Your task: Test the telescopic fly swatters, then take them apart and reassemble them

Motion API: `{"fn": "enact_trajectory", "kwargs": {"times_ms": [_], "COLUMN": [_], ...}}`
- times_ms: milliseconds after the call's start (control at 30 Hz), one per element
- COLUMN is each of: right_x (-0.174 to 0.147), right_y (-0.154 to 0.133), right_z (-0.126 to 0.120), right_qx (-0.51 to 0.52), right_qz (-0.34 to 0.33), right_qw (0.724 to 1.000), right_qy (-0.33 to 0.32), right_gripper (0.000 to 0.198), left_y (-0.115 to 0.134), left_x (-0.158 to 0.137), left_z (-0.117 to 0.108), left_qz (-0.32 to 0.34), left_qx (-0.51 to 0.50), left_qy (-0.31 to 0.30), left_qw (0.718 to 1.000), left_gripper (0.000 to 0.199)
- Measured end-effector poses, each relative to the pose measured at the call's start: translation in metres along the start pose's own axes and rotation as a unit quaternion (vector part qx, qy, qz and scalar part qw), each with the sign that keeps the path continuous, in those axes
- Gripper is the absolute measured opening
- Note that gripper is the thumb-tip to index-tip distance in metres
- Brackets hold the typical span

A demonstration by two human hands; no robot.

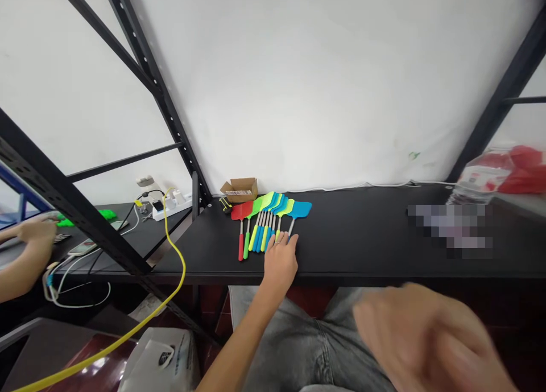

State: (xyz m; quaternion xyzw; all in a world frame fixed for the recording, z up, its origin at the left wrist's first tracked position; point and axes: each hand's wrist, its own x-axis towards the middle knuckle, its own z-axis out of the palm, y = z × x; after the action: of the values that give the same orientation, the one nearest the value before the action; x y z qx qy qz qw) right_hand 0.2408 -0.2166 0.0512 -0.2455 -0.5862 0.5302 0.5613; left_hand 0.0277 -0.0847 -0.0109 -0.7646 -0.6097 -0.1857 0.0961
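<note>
A row of fly swatters (269, 204) with red, green, yellow and blue heads lies fanned and partly overlapping on the black table, handles toward me. My left hand (280, 262) is closed over the handle end of the rightmost blue fly swatter (302, 210), hiding its grip. Its fingertips also lie by the neighbouring handles. My right hand (420, 335) is raised in front of the table edge, over my right leg, apart from the swatters. Motion smears its fingers, so I cannot make out whether it holds anything.
Behind the swatters stands a small open cardboard box (239, 189), a black and yellow item (226, 205) beside it. Clear plastic with red contents (499, 170) lies right. Black shelf posts flank the table; a yellow cable (183, 267) hangs left. Another person's hand (38, 232) is far left.
</note>
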Motion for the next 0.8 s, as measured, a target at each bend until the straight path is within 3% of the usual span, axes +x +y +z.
{"fn": "enact_trajectory", "kwargs": {"times_ms": [67,133,267,367,500,633,733,800], "right_x": [0.036,0.066,0.102,0.116,0.135,0.160,0.178,0.185], "right_y": [0.003,0.023,0.082,0.109,0.118,0.121,0.115,0.106], "right_z": [0.016,0.015,-0.017,-0.033,-0.026,-0.025,-0.051,-0.076], "right_qx": [-0.001,-0.034,-0.121,-0.162,0.023,0.214,0.277,0.313], "right_qz": [0.001,0.007,0.087,0.137,0.117,0.081,0.064,0.034], "right_qw": [0.999,0.998,0.986,0.973,0.977,0.928,0.904,0.885], "right_qy": [0.042,0.053,0.076,0.094,0.176,0.293,0.319,0.344], "right_gripper": [0.034,0.031,0.037,0.044,0.041,0.030,0.028,0.028], "left_y": [0.008,0.013,0.021,0.035,0.068,0.093,0.096,0.091], "left_x": [-0.001,0.001,0.008,0.011,0.017,0.026,0.024,0.020], "left_z": [-0.001,-0.002,-0.003,-0.007,-0.015,-0.011,0.000,0.006], "left_qz": [-0.025,-0.054,-0.068,-0.090,-0.089,-0.107,-0.089,-0.076], "left_qx": [0.005,0.018,0.032,0.002,-0.079,-0.208,-0.369,-0.433], "left_qy": [0.007,0.012,0.000,0.015,-0.031,-0.050,-0.052,-0.088], "left_qw": [1.000,0.998,0.997,0.996,0.992,0.971,0.924,0.894], "left_gripper": [0.049,0.043,0.031,0.032,0.034,0.036,0.034,0.037]}}
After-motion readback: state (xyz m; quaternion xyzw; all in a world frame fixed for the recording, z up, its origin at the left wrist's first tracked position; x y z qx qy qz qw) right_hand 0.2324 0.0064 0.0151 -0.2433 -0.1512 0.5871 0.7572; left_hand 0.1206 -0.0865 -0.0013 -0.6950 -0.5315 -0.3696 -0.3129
